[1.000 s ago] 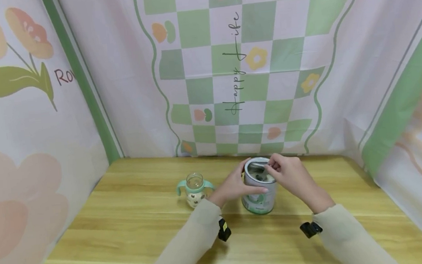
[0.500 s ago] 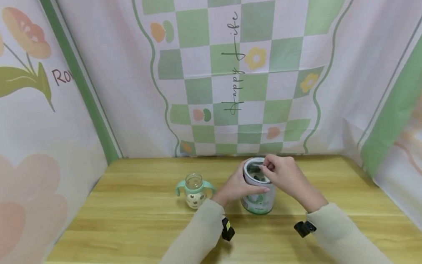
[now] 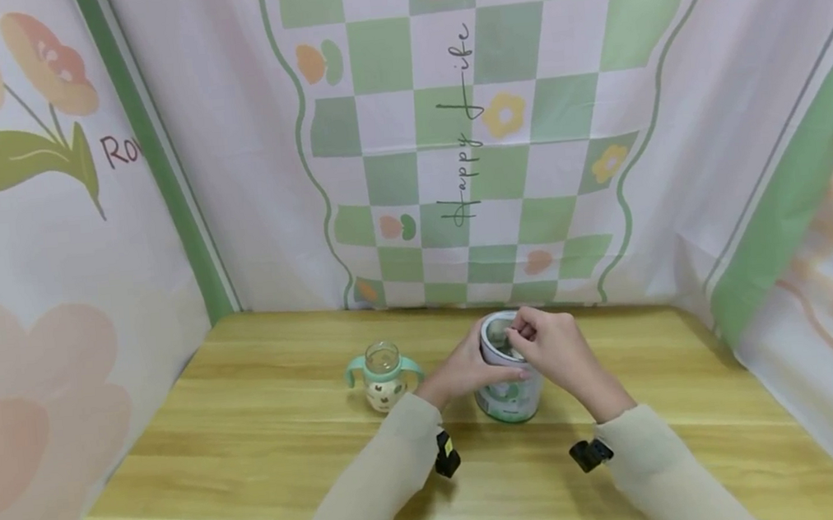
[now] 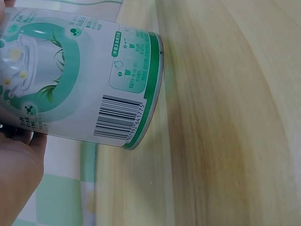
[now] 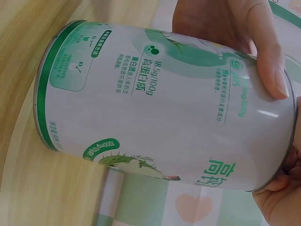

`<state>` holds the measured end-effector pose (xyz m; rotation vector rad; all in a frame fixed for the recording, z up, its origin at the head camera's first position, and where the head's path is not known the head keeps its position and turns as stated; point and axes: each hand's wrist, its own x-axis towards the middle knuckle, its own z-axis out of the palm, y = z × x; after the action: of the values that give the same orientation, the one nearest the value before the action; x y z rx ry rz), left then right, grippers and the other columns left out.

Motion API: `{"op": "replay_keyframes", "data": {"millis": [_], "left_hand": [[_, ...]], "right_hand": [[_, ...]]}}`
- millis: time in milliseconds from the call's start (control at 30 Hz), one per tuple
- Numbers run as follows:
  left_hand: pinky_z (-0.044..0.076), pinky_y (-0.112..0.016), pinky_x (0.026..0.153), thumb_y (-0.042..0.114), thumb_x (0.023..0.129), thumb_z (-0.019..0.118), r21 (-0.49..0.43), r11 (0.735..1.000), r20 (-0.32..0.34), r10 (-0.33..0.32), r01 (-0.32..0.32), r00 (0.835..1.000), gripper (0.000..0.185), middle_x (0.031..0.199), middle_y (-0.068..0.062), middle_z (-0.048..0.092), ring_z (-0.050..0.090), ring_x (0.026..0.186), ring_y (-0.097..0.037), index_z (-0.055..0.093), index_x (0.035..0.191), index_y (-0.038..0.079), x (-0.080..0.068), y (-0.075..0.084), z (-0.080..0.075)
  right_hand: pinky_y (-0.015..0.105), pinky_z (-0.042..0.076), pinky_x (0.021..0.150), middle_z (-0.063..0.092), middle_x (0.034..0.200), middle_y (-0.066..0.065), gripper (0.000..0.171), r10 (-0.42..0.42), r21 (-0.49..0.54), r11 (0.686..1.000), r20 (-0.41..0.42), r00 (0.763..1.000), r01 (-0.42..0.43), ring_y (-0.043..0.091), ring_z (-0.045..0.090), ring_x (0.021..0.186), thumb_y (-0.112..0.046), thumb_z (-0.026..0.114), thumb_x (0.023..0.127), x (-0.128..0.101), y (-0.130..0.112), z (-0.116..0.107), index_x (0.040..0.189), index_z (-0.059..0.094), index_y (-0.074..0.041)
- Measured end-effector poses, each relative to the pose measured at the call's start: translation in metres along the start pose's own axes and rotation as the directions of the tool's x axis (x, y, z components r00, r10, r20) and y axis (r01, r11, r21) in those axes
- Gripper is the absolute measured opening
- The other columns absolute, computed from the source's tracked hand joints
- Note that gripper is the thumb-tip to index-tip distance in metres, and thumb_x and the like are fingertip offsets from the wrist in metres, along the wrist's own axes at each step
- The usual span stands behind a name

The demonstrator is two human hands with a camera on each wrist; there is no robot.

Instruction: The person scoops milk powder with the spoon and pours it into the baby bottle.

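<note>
A white and green milk powder tin (image 3: 509, 403) stands upright on the table, its top open. My left hand (image 3: 465, 369) grips it near the rim from the left, thumb across the front. In the right wrist view the tin (image 5: 155, 108) shows its printed side, with the left thumb lying near the rim. My right hand (image 3: 557, 352) is at the tin's mouth, fingers curled and dipping just inside the rim. They pinch something thin and grey, now mostly hidden by the fingers. A barcode shows on the tin (image 4: 89, 80) in the left wrist view.
A baby bottle (image 3: 385, 391) with two mint handles and no cap stands left of the tin, close to the left forearm. The wooden table (image 3: 254, 439) ends at a checkered cloth (image 3: 456, 207) behind, with printed cloth walls on both sides.
My right hand has shifted slightly left and lower into the tin's mouth, and the thin grey thing has gone mostly out of sight. The left hand keeps its grip; the tin stays put.
</note>
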<state>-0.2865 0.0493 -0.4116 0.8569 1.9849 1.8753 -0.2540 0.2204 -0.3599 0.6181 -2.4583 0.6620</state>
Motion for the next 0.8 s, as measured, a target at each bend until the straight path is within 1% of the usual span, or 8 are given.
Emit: {"op": "replay_keyframes", "data": {"millis": [133, 233, 367, 500, 667, 800], "left_hand": [[0.050, -0.029, 0.093, 0.012, 0.084, 0.083, -0.012, 1.000, 0.007, 0.002, -0.001, 1.000, 0.078, 0.131, 0.008, 0.052, 0.058, 0.113, -0.009, 0.035, 0.145, 0.024, 0.000, 0.000, 0.000], [0.050, -0.028, 0.093, 0.013, 0.085, 0.082, -0.010, 1.000, 0.003, -0.013, 0.013, 1.000, 0.078, 0.131, 0.009, 0.051, 0.058, 0.112, -0.009, 0.035, 0.146, 0.025, -0.002, 0.002, 0.001], [0.050, -0.028, 0.093, 0.014, 0.085, 0.082, -0.011, 1.000, 0.008, -0.014, 0.014, 1.000, 0.078, 0.131, 0.010, 0.051, 0.058, 0.113, -0.009, 0.034, 0.146, 0.025, -0.003, 0.003, 0.000], [0.050, -0.029, 0.093, 0.014, 0.086, 0.081, -0.013, 1.000, 0.015, 0.000, 0.000, 1.000, 0.075, 0.131, 0.008, 0.052, 0.059, 0.113, -0.010, 0.034, 0.145, 0.025, -0.003, 0.003, 0.000], [0.051, -0.029, 0.092, 0.016, 0.087, 0.081, -0.021, 1.000, 0.021, -0.001, 0.002, 1.000, 0.074, 0.130, 0.008, 0.053, 0.059, 0.112, -0.011, 0.035, 0.144, 0.026, -0.002, 0.000, -0.002], [0.051, -0.029, 0.093, 0.015, 0.087, 0.081, -0.027, 1.000, 0.030, 0.003, -0.002, 1.000, 0.073, 0.130, 0.007, 0.054, 0.060, 0.112, -0.012, 0.035, 0.144, 0.027, -0.001, -0.001, -0.002]], "right_hand": [[0.029, 0.052, 0.053, 0.067, 0.072, 0.000, 0.017, 0.013, 0.017, 1.000, 0.013, 1.000, -0.013, 0.011, 0.061, 0.060, -0.008, 0.072, 0.091, 0.000, 0.001, 0.000, 0.076, 0.064, -0.012], [0.030, 0.053, 0.056, 0.068, 0.072, -0.001, 0.017, 0.017, 0.034, 0.999, 0.032, 0.999, -0.018, 0.011, 0.063, 0.063, -0.009, 0.074, 0.090, 0.000, 0.001, -0.001, 0.076, 0.065, -0.012], [0.030, 0.054, 0.057, 0.068, 0.073, -0.004, 0.016, 0.005, 0.060, 0.998, 0.061, 0.998, -0.008, 0.011, 0.063, 0.064, -0.009, 0.076, 0.089, 0.002, 0.002, -0.003, 0.076, 0.067, -0.013], [0.030, 0.053, 0.060, 0.068, 0.074, -0.006, 0.016, 0.011, 0.096, 0.995, 0.121, 0.993, -0.022, 0.010, 0.063, 0.067, -0.011, 0.076, 0.091, 0.004, 0.004, -0.005, 0.077, 0.069, -0.016], [0.031, 0.051, 0.061, 0.067, 0.077, -0.007, 0.016, 0.064, 0.172, 0.979, 0.235, 0.970, -0.106, 0.011, 0.062, 0.070, -0.018, 0.073, 0.094, 0.006, 0.006, -0.011, 0.079, 0.069, -0.018], [0.031, 0.048, 0.057, 0.067, 0.076, -0.005, 0.017, 0.114, 0.220, 0.959, 0.284, 0.952, -0.180, 0.014, 0.059, 0.066, -0.022, 0.072, 0.095, 0.006, 0.008, -0.014, 0.079, 0.068, -0.017]]}}
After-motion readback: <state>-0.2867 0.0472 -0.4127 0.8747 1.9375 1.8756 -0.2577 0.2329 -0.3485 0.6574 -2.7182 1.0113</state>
